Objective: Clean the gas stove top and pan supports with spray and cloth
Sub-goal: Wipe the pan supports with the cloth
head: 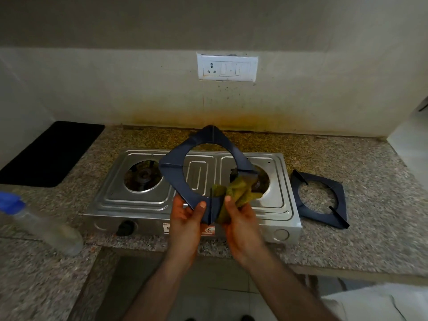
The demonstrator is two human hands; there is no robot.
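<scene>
Dark blue enamel fills the middle of my view: my left hand (pixel 186 216) grips the near corner of a pan support (pixel 172 172), thumb on its upper face, holding it tilted up above the stove. My right hand (pixel 240 218) pinches an olive-green cloth (pixel 240 193) against that same corner, thumb on top, with the bunched cloth trailing along the support's right edge.

Below the raised support sits the stainless steel two-burner gas stove (pixel 139 200), both burner wells uncovered, a black knob (pixel 125 227) on its front face at the left. A second pan support (pixel 320 200) lies flat on the granite countertop (pixel 359 239), just beside the stove's right end.

At the left edge, blurred, a clear spray bottle (pixel 46 228) with a blue head rests on the counter, well apart from the stove. Farther back on the left lies a black mat (pixel 53 151). On the stained wall behind the stove is a white socket and switch plate (pixel 227 67).
</scene>
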